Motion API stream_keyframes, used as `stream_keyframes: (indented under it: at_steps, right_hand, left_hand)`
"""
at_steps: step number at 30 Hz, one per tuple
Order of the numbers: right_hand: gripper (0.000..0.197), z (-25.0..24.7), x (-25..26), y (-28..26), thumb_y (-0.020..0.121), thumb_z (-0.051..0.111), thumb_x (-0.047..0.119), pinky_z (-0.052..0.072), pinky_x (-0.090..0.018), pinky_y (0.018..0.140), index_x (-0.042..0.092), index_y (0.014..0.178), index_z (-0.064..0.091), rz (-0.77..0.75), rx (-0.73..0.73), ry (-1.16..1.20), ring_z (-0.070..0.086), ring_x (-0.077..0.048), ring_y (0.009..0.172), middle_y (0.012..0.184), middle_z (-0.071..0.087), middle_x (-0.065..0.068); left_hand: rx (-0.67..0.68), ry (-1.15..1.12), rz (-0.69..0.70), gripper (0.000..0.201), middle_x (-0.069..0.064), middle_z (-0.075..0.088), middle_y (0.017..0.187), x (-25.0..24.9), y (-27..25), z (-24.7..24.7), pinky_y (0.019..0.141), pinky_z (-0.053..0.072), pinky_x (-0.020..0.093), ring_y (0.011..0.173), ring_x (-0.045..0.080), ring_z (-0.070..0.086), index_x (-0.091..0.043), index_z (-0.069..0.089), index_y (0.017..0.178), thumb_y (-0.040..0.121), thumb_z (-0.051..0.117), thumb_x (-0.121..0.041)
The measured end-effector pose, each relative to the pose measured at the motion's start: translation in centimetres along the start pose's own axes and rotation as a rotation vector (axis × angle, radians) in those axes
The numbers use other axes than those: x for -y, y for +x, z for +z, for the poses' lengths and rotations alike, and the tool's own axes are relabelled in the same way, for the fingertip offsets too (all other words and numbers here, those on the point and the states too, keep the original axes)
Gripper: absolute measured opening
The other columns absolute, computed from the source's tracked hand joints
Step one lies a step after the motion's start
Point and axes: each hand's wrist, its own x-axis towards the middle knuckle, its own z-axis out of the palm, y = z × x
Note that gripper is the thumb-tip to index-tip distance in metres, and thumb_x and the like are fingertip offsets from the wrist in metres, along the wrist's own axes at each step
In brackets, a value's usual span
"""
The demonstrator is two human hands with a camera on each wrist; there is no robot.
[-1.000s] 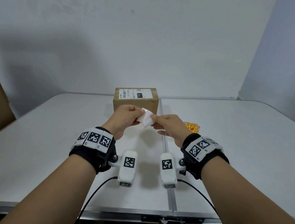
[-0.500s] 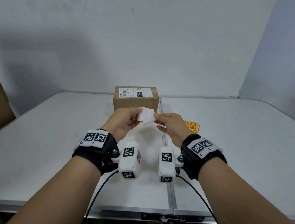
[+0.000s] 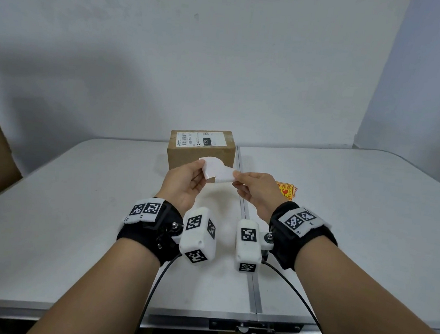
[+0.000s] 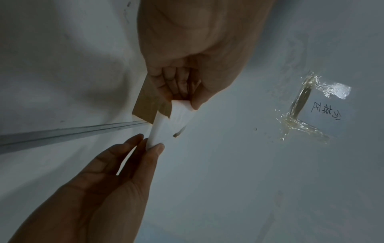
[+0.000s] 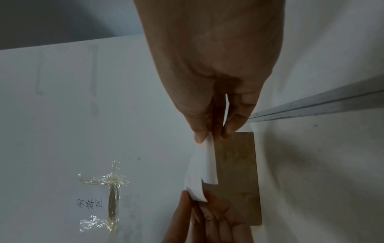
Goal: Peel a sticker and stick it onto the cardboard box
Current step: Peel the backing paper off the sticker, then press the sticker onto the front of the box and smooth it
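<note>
Left hand (image 3: 185,183) & right hand (image 3: 254,189) each pinch an edge of the white sticker (image 3: 217,172), held in air just before the cardboard box (image 3: 201,153). Looks thin, floppy, curls easily; best gripped at corners.

A head camera looks forward and down over the white counter (image 3: 77,207) toward a wall. Two wrist cameras look closely along each palm at the fingers. All three views share the cardboard box (image 3: 188,154) and white sticker sheet (image 3: 217,170).
</note>
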Motion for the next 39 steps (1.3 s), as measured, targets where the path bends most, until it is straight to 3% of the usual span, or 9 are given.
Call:
stream_keyframes:
  at_steps: [4,10,14,19,21,24,28,31,39]
  right_hand:
    - [0.012,-0.1,0.1,-0.1,0.088,0.067,0.014,0.055,-0.023,0.078,0.003,0.087,0.065,0.012,0.002,0.040,0.061,-0.013,0.075,0.083,0.064,-0.008]
    - [0.024,-0.8,0.2,0.0,0.089,0.064,0.006,0.058,-0.017,0.066,-0.010,0.107,0.062,0.050,0.002,0.133,0.064,-0.017,0.072,0.090,0.065,-0.016]
    - [0.006,-3.3,-0.4,0.1,0.089,0.061,0.000,0.059,-0.019,0.063,-0.004,0.085,0.060,0.094,-0.078,0.182,0.066,-0.022,0.073,0.083,0.065,-0.017]
    - [0.008,-3.7,-0.9,0.2,0.090,0.062,0.008,0.053,-0.016,0.046,0.007,0.082,0.062,0.082,-0.088,-0.116,0.065,-0.017,0.062,0.074,0.065,-0.012]
    - [0.010,-3.9,-0.9,0.3,0.091,0.061,0.015,0.051,-0.016,0.046,0.011,0.082,0.063,0.073,-0.094,-0.264,0.063,-0.015,0.060,0.071,0.065,-0.009]
    - [0.018,-4.3,-0.3,0.3,0.093,0.057,0.024,0.051,-0.020,0.058,0.009,0.087,0.065,0.100,-0.059,-0.386,0.060,-0.015,0.065,0.077,0.065,-0.006]
    - [0.027,-4.3,0.9,-0.1,0.092,0.059,0.023,0.054,-0.026,0.076,0.007,0.111,0.068,-0.010,-0.073,-0.504,0.058,-0.016,0.085,0.097,0.060,-0.003]
    - [0.031,-3.8,2.0,-0.8,0.091,0.059,0.027,0.054,-0.024,0.076,0.005,0.113,0.068,-0.123,-0.036,-0.438,0.060,-0.017,0.092,0.106,0.066,-0.007]
    - [0.032,-2.0,3.3,-2.4,0.088,0.065,0.032,0.052,-0.021,0.075,0.007,0.106,0.071,-0.231,0.119,-0.315,0.066,-0.015,0.087,0.097,0.071,-0.005]
  left_hand:
    - [-0.024,-0.051,0.011,0.002,0.005,0.069,0.087,0.3,0.1,0.2,0.075,0.053,0.022,0.078,0.012,0.065,-0.009,0.063,0.092,0.090,0.063,-0.008]
    - [-0.045,-0.120,0.045,0.019,0.006,0.068,0.087,-0.3,0.5,-0.3,0.068,0.054,0.022,0.076,0.013,0.065,-0.006,0.061,0.111,0.092,0.061,-0.009]
    - [-0.100,-0.140,0.114,0.028,0.008,0.069,0.090,-2.6,1.4,-2.0,0.076,0.055,0.026,0.080,0.015,0.066,-0.002,0.059,0.120,0.093,0.060,-0.011]
    - [-0.016,0.256,0.282,0.006,-0.005,0.065,0.069,-2.5,0.3,-0.7,0.074,0.051,0.026,0.060,0.006,0.057,-0.013,0.065,0.090,0.092,0.061,-0.016]
    - [0.031,0.479,0.390,0.011,-0.004,0.065,0.077,-2.2,-0.3,0.0,0.074,0.050,0.025,0.068,0.008,0.057,-0.013,0.068,0.089,0.091,0.063,-0.022]
    - [0.121,0.776,0.561,0.020,-0.007,0.067,0.085,-2.1,-1.3,0.9,0.073,0.045,0.017,0.077,0.006,0.059,-0.013,0.072,0.095,0.087,0.068,-0.032]
    - [0.204,1.144,0.731,0.017,-0.010,0.072,0.089,-2.4,-2.5,1.9,0.080,0.049,0.021,0.086,0.006,0.064,-0.021,0.072,0.088,0.084,0.069,-0.037]
    - [0.246,1.363,0.856,0.014,-0.010,0.069,0.087,-2.6,-3.0,2.1,0.079,0.050,0.026,0.088,0.010,0.063,-0.021,0.069,0.085,0.086,0.068,-0.035]
    - [0.353,1.637,1.198,0.017,-0.002,0.064,0.089,-2.9,-4.3,1.4,0.073,0.048,0.034,0.086,0.016,0.057,-0.015,0.065,0.090,0.089,0.062,-0.032]
